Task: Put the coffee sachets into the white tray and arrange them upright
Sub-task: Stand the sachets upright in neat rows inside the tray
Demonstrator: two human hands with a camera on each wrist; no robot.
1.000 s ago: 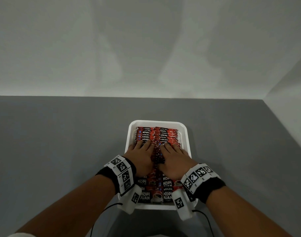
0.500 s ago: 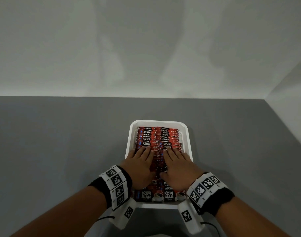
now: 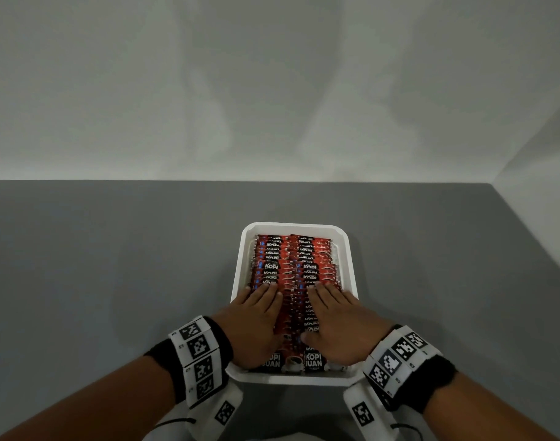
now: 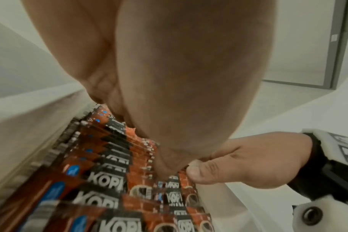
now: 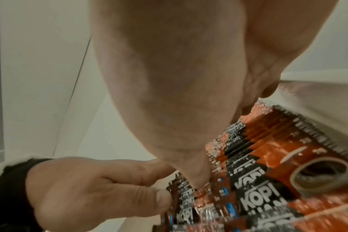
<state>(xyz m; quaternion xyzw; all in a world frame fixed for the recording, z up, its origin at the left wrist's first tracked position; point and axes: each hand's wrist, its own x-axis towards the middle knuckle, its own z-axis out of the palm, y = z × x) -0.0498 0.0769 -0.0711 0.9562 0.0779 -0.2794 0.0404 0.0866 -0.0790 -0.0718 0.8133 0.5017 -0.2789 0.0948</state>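
Observation:
A white tray [image 3: 239, 275] on the grey table holds two rows of red and black coffee sachets [image 3: 293, 259] marked KOPI JUAN, packed on edge and leaning. My left hand [image 3: 256, 316] lies flat on the left row, fingers straight. My right hand [image 3: 336, 316] lies flat on the right row in the same way. Both wrist views show a palm from below over the sachets [image 4: 101, 177] [image 5: 268, 157], with the other hand's thumb beside it. The near sachets are partly hidden under the palms.
The grey table [image 3: 113, 265] runs wide to the left and behind the tray. A pale wall [image 3: 272, 90] stands at the back, and another wall [image 3: 546, 202] closes the right side. The tray's near rim [image 3: 291, 378] lies close to my wrists.
Both flat hands have slid back toward me along the sachet rows, uncovering more sachets at the far end. The tray stays in place.

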